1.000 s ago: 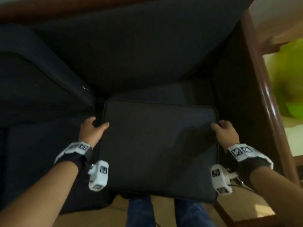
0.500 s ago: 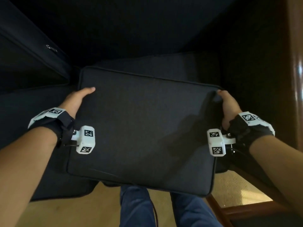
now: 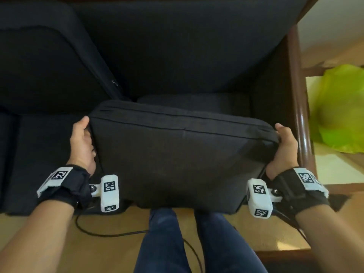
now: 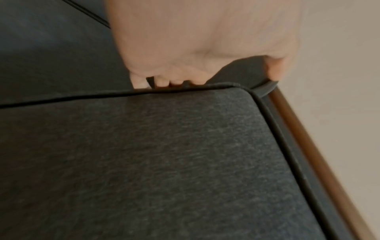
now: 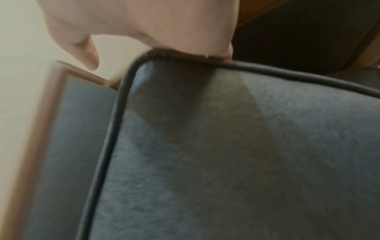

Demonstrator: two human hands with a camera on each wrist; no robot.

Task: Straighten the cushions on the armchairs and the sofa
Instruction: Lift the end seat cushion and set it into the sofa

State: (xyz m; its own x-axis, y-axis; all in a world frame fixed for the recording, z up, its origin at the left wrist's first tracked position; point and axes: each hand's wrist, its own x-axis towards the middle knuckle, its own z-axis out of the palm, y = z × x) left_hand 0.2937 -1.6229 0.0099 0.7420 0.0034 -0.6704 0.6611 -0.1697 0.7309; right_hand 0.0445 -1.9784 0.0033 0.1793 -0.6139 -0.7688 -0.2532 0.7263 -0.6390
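Observation:
A dark grey seat cushion [image 3: 181,160] with piped edges is lifted off the sofa and tilted, its far edge raised toward me. My left hand [image 3: 81,142] grips its left side, fingers curled under the edge [image 4: 164,81]. My right hand [image 3: 283,146] grips its right corner, fingers wrapped over the piping [image 5: 185,48]. The cushion fills both wrist views [image 4: 144,162] [image 5: 226,154]. Beneath it the sofa seat base [image 3: 197,103] shows dark. The back cushion [image 3: 177,46] leans behind.
A neighbouring back cushion [image 3: 39,66] and seat cushion [image 3: 45,154] lie to the left. The wooden arm rail [image 3: 299,115] runs down the right, close to my right hand. A green bag [image 3: 338,107] sits beyond it. My legs [image 3: 187,243] and a black cable [image 3: 102,233] are below.
The cushion has been lifted and tipped up at its far edge, its side band now facing me. Both hands have shifted to grip its sides more fully.

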